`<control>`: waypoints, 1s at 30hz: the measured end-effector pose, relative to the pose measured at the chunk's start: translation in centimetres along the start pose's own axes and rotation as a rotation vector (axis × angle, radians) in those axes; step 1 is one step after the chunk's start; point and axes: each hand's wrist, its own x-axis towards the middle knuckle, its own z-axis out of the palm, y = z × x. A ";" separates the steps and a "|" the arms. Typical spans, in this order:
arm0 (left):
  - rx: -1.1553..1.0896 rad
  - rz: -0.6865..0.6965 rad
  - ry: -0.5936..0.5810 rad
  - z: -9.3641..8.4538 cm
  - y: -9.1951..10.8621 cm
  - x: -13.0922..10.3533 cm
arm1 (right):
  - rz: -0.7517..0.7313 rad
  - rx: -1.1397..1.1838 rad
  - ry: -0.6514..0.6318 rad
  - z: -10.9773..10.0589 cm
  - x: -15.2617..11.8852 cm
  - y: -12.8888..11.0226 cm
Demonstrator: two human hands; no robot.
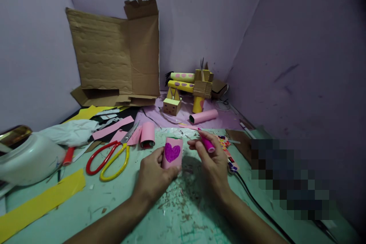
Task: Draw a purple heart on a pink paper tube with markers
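At centre, left hand: gripping a pink paper-covered tube with purple heart, its top above the grip.
Right of centre, right hand: holding a magenta plastic marker.

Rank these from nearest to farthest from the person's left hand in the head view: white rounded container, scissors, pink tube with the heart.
1. Pink tube with the heart: held in the left hand.
2. Scissors: just left of that hand.
3. White rounded container: at the picture's left edge.
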 end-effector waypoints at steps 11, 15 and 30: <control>-0.146 0.196 -0.138 -0.7 0.1 0.0 | 0.216 0.126 -0.199 1.1 -0.8 0.8; -0.334 0.097 -0.174 -0.9 -0.1 0.6 | 0.250 0.212 -0.200 0.9 -0.2 0.8; -0.498 -0.097 -0.307 -0.3 -2.2 1.6 | -0.050 0.069 0.000 -1.1 0.9 -0.3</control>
